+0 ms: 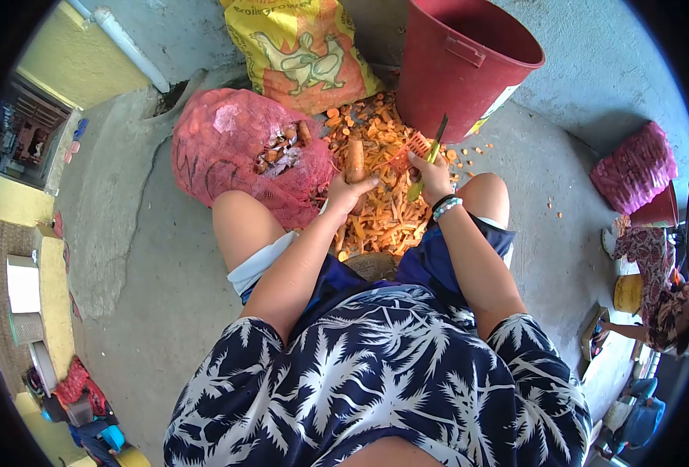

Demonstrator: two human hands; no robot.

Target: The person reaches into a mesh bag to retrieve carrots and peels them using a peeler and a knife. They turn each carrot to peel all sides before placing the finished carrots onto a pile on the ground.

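My left hand [350, 192] is wrapped round a thick carrot [355, 159], which points up and away from me. In my right hand [433, 176] I grip a knife with a yellow-green handle [415, 190] and a dark, narrow tip rising past my fingers. An orange-red plastic piece with holes [416, 148] shows right at the fingers of that hand, partly covered by them. Both hands are over a heap of orange carrot peelings and cut ends [387, 227] on the floor between my legs.
A red mesh sack [227, 148] of carrots lies open at the left. Behind the heap stand a yellow printed feed sack [298, 58] and a tall red bin [457, 70]. At the far right are a purple mesh sack [636, 167] and another person [648, 261].
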